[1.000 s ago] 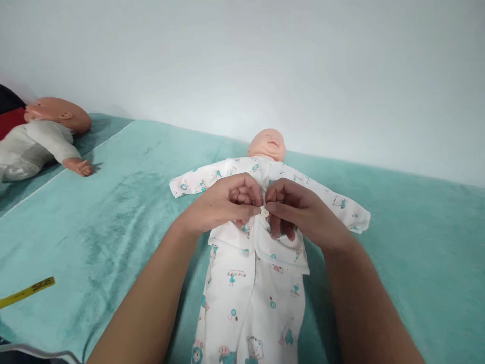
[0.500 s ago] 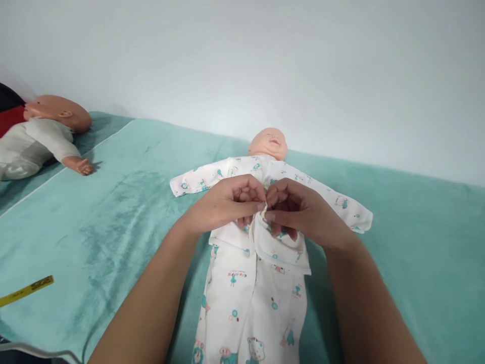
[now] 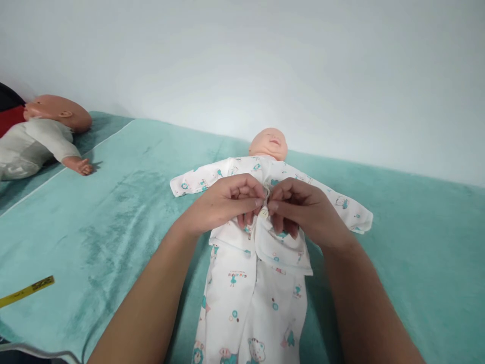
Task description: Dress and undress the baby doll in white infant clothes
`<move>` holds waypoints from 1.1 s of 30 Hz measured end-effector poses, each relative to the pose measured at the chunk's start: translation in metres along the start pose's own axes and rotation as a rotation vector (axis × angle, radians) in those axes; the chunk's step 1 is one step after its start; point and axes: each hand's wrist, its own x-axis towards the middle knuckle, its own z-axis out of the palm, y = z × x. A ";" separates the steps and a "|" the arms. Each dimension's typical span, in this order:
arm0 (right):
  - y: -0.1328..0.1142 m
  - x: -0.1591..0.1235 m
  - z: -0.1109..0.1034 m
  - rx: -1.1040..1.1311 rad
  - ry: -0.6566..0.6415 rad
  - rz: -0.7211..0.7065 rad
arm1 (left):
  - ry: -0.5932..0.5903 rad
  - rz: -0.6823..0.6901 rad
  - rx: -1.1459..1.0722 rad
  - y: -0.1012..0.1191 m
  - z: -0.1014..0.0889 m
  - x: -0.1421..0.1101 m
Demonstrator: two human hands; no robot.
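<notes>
A baby doll [image 3: 268, 143] lies on its back in a white printed baby jacket [image 3: 282, 250] and matching trousers [image 3: 235, 298]. Over the chest, my left hand [image 3: 237, 202] is closed, thumb and forefinger pinching the jacket's front opening. My right hand [image 3: 297, 207] faces it from the other side, pinching the cloth at the same place. Just below the meeting fingertips shows a pale round button [image 3: 264, 212]. The fingers partly hide the cloth edge, and I cannot tell whether the button is through a hole.
A second doll [image 3: 49, 136] in a whitish suit lies at the far left beside something red and black. The teal blanket [image 3: 125, 217] spreads under everything, up to a white wall [image 3: 242, 65]. A yellow strip [image 3: 28, 292] and a grey cable [image 3: 38, 348] are at lower left.
The fingertips have shifted slightly at the jacket opening, and the button's round face now shows below them. The jacket's lower hem moved a little; the doll has stayed put.
</notes>
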 end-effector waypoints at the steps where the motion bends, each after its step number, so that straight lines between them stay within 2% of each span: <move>1: 0.002 0.001 0.000 -0.007 0.096 -0.047 | 0.017 0.015 0.010 0.000 -0.002 -0.001; 5: 0.015 0.008 -0.004 -0.061 0.495 -0.169 | 0.165 0.075 0.146 -0.005 -0.012 0.000; 7: 0.022 0.011 -0.004 -0.107 0.597 -0.170 | 0.262 0.099 0.237 -0.014 -0.016 0.003; 10: 0.032 0.009 0.001 -0.257 0.666 -0.178 | 0.422 0.132 0.380 -0.033 -0.013 0.002; 12: 0.038 0.002 0.006 -0.358 0.684 -0.184 | 0.540 0.154 0.416 -0.047 -0.007 -0.008; 14: 0.043 -0.011 0.011 -0.395 0.695 -0.164 | 0.597 0.161 0.402 -0.059 0.000 -0.028; 18: 0.053 -0.050 0.020 -0.308 0.583 -0.092 | 0.563 0.128 0.367 -0.076 0.013 -0.078; 21: 0.062 -0.086 0.027 -0.253 0.487 -0.113 | 0.536 0.153 0.394 -0.081 0.019 -0.100; 24: 0.071 -0.117 0.033 -0.331 0.441 -0.138 | 0.557 0.143 0.430 -0.083 0.022 -0.104; 26: 0.074 -0.130 0.036 -0.445 0.425 -0.145 | 0.580 0.113 0.532 -0.083 0.024 -0.102; 30: 0.074 -0.135 0.042 -0.646 0.444 -0.141 | 0.599 0.034 0.806 -0.081 0.028 -0.101; 33: 0.070 -0.136 0.044 -0.673 0.510 -0.160 | 0.669 0.000 0.855 -0.078 0.033 -0.108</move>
